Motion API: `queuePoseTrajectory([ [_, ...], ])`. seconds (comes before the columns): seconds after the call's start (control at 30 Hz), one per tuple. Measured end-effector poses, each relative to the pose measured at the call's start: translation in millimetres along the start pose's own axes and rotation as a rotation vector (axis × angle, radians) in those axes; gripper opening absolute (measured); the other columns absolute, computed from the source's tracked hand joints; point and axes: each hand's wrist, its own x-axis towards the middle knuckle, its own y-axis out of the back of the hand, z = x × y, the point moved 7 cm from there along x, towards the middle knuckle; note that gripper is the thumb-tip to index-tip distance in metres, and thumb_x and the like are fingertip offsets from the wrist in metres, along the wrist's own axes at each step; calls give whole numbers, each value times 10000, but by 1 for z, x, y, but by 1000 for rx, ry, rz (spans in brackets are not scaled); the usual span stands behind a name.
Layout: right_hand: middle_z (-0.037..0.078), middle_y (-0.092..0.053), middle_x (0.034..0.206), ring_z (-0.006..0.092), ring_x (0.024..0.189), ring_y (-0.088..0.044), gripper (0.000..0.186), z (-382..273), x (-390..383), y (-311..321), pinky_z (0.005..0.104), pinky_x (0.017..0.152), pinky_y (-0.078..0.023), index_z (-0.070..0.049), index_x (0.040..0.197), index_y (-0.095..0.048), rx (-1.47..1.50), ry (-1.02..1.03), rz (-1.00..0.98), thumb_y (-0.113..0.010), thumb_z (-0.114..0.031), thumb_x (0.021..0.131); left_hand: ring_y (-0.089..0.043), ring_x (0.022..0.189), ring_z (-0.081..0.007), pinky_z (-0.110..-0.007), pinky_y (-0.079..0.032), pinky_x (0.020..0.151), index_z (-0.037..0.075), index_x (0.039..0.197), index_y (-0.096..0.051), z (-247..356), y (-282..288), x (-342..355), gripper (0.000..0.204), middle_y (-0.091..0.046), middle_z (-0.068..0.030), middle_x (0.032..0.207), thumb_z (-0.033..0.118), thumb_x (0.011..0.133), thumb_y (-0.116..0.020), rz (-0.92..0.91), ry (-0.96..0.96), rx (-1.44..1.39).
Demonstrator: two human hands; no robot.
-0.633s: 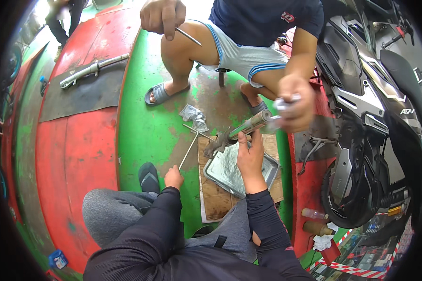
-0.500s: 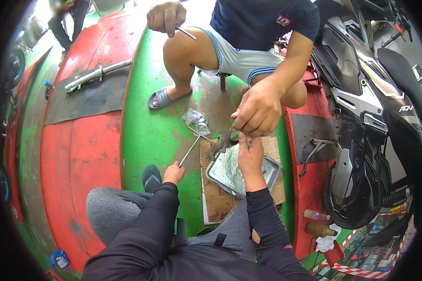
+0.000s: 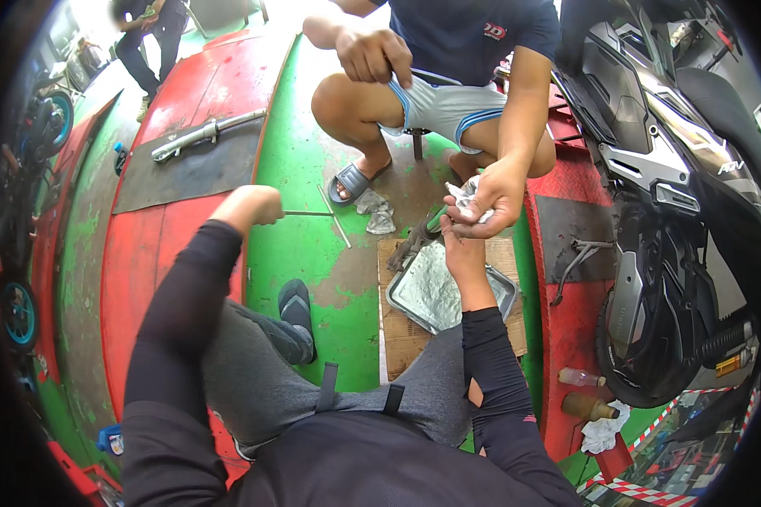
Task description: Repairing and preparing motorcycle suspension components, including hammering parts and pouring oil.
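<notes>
My left hand [image 3: 260,205] is raised out to the left, closed around the shaft of a T-handle wrench [image 3: 309,213], whose crossbar points away to the right. Over a metal tray [image 3: 393,302] of pale, milky liquid, my right hand [image 3: 463,253] grips a grimy metal tube [image 3: 410,247] with a dark, dirty lower end. It tilts up toward the co-worker facing me. The co-worker's hand [image 3: 503,198] meets the tube's upper end with a white rag [image 3: 472,203], which partly hides that end. The co-worker's other hand [image 3: 376,57] is curled above a knee.
Cardboard [image 3: 402,355] lies under the tray. A crumpled plastic bag [image 3: 376,211] is on the green floor. Left, a red platform [image 3: 169,262] bears a mat with a fork leg [image 3: 203,135]. Right stand a motorcycle [image 3: 651,279], bottles [image 3: 588,407] and a white cloth [image 3: 604,429].
My left hand has swung left and away from the tray with the T-handle wrench. A white rag now shows in the co-worker's hand at the tube; the rod in their other hand no longer shows.
</notes>
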Motion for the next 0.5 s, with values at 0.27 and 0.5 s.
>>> queuePoseTrajectory([
  [0.27,249,-661,1236,395,1195,-614,497,1,7,8,440,997,-476,16,1248,-640,34,-129,-33,-712,-382,959,-555,626,-119,-323,-459,591,61,958,-783,14,37,-239,249,-603,-15,670,276,962,-656,179,-86,-642],
  [0.5,207,-705,1145,354,1130,-645,290,-23,13,-8,417,919,-508,-50,1138,-723,-25,-177,-179,-703,-288,972,-490,634,-58,-252,-383,571,-1,1004,-786,54,5,-289,235,-590,26,691,220,939,-742,50,-347,-1123],
])
